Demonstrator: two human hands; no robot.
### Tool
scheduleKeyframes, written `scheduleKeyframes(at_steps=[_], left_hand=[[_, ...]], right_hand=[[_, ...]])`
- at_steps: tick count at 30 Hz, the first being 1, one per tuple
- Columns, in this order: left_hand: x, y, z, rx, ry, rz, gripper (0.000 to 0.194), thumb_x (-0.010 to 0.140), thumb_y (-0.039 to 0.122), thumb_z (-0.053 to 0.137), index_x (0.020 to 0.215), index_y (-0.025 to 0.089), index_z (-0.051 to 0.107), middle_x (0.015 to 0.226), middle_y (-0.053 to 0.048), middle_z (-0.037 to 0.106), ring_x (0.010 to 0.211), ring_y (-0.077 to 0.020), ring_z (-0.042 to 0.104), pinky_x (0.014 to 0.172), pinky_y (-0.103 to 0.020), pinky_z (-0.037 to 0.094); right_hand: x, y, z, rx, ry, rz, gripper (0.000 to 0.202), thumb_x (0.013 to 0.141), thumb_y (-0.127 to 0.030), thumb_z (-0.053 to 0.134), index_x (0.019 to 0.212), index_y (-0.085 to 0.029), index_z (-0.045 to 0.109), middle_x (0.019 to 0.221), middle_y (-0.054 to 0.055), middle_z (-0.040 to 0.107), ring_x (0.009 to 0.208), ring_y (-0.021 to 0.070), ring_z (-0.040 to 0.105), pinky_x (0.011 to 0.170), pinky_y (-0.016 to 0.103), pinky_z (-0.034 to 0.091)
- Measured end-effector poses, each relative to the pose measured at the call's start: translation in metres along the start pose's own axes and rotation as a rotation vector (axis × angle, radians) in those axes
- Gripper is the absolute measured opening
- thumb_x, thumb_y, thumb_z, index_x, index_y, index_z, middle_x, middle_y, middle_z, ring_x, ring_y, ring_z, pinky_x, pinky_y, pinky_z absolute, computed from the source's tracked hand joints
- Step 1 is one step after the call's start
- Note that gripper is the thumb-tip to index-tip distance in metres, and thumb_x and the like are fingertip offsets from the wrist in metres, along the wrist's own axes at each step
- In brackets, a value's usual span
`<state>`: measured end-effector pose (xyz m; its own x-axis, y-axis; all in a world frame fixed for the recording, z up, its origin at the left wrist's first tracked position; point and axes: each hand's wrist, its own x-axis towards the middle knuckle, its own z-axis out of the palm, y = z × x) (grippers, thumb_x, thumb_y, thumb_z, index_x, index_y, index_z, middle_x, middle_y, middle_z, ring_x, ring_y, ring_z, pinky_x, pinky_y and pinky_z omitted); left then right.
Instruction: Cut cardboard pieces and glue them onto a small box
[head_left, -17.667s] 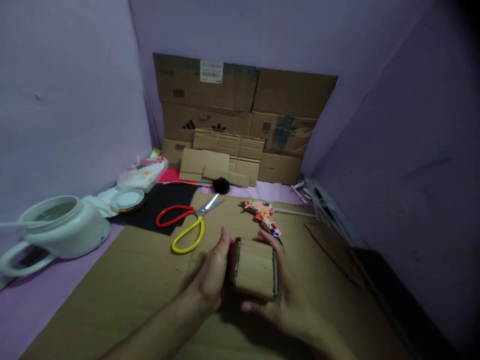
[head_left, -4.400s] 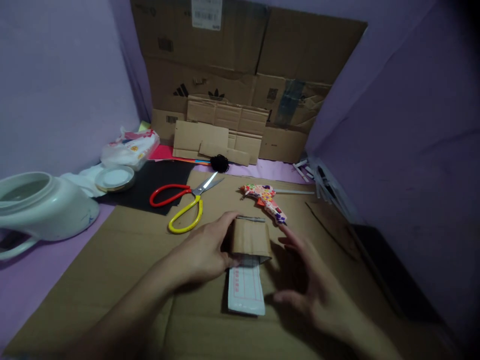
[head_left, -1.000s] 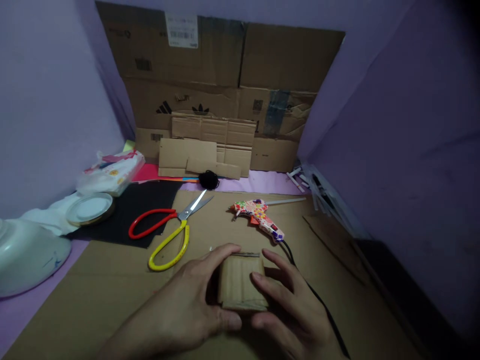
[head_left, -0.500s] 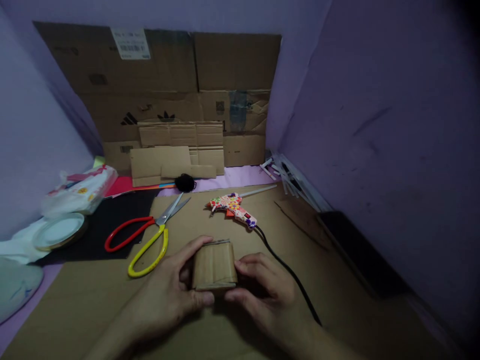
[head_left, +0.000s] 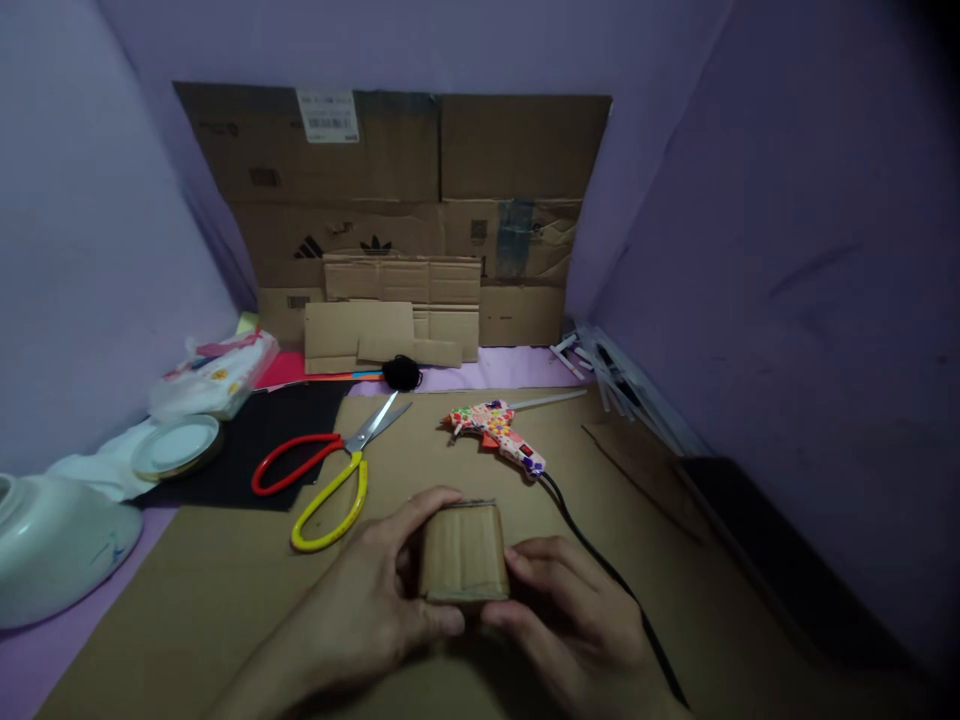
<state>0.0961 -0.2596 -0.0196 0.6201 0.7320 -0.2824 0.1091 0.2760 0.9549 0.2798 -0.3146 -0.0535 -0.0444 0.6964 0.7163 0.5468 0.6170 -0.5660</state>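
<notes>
A small tan box-shaped piece [head_left: 464,552], apparently cardboard, is held between my two hands near the bottom middle of the view. My left hand [head_left: 379,580] grips its left side, index finger along the far edge and thumb at the near edge. On the right, my right hand [head_left: 574,605] pinches its near right corner with thumb and fingers. Beyond the box lies a flower-patterned hot glue gun [head_left: 495,432] with a glue stick in its back. Scissors [head_left: 330,470] with one red and one yellow handle lie spread to the left.
Cardboard sheets [head_left: 390,335] lean against the back wall, with a ball of black yarn [head_left: 403,373] before them. Glue sticks [head_left: 637,390] and a dark flat object [head_left: 772,550] lie right. An upturned bowl [head_left: 64,550] and a round lid [head_left: 176,447] are left. A black cord [head_left: 607,570] runs beside my right hand.
The camera view has shifted, so the whole scene sits farther right. The small box is tipped slightly, and both hands keep their hold on it.
</notes>
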Motion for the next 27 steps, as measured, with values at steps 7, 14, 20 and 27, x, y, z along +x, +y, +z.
scheduleKeyframes(at_steps=[7,14,20,27], left_hand=[[-0.002,-0.003,-0.002,0.111,0.032,-0.046,0.068,0.063,0.011,0.07,0.123,0.028,0.046,0.114,-0.002,0.06,0.1,-0.0226,0.059,0.086,-0.035,0.047],[-0.004,-0.001,-0.005,0.269,0.075,-0.009,0.069,0.063,0.013,0.07,0.126,0.03,0.047,0.116,-0.002,0.061,0.104,-0.0249,0.058,0.094,-0.039,0.043],[-0.006,-0.001,-0.005,0.285,0.095,-0.004,0.075,0.061,0.012,0.07,0.129,0.033,0.046,0.121,-0.001,0.06,0.111,-0.0254,0.055,0.099,-0.039,0.039],[-0.006,-0.006,-0.005,0.275,0.085,0.006,0.075,0.063,0.013,0.069,0.131,0.031,0.044,0.125,-0.004,0.057,0.115,-0.0273,0.052,0.103,-0.043,0.035]], right_hand=[[-0.003,0.005,-0.002,-0.085,-0.076,-0.069,0.021,0.084,-0.025,0.063,0.101,-0.014,0.063,0.077,0.011,0.07,0.066,0.0169,0.069,0.055,0.022,0.058],[-0.008,0.009,-0.001,-0.124,-0.024,-0.042,0.03,0.081,-0.041,0.063,0.103,-0.02,0.062,0.077,0.007,0.07,0.065,0.0167,0.07,0.055,0.02,0.058],[-0.021,0.02,0.0,-0.273,-0.131,-0.116,0.035,0.081,-0.041,0.062,0.112,-0.025,0.062,0.102,0.01,0.062,0.081,0.0187,0.069,0.062,0.022,0.059],[-0.022,0.018,0.006,-0.125,-0.107,-0.083,0.032,0.084,-0.03,0.062,0.115,-0.023,0.06,0.107,0.01,0.057,0.094,0.0193,0.062,0.07,0.026,0.057]])
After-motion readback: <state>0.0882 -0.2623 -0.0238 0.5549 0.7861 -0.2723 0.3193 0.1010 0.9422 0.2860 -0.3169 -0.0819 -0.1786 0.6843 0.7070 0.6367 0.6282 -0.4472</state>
